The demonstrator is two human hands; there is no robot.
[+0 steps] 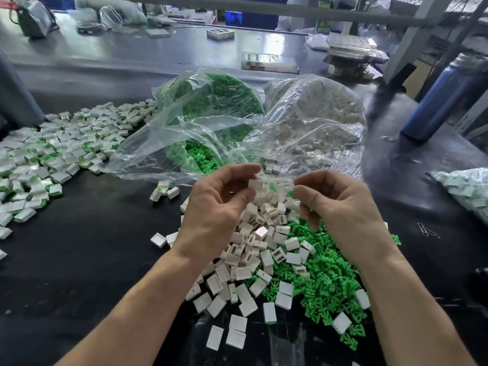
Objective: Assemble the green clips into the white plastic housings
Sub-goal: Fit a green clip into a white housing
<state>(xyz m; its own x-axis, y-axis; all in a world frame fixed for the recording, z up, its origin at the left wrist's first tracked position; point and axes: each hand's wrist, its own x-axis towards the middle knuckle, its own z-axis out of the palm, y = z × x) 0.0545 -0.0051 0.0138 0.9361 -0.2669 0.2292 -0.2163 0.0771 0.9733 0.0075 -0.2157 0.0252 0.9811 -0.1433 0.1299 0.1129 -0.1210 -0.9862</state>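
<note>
A heap of finished housings (50, 154) — boxy white shells showing green edges — spreads over the dark counter (79, 260) at left; the left hand (214, 207) pinches one matte white housing (255, 184) in its fingertips; the right hand (340, 204) pinches a small green clip (290, 193); loose white housings (253, 262) and spiky green clips (324, 281) lie beneath, before two crinkled clear bags (303, 120).
</note>
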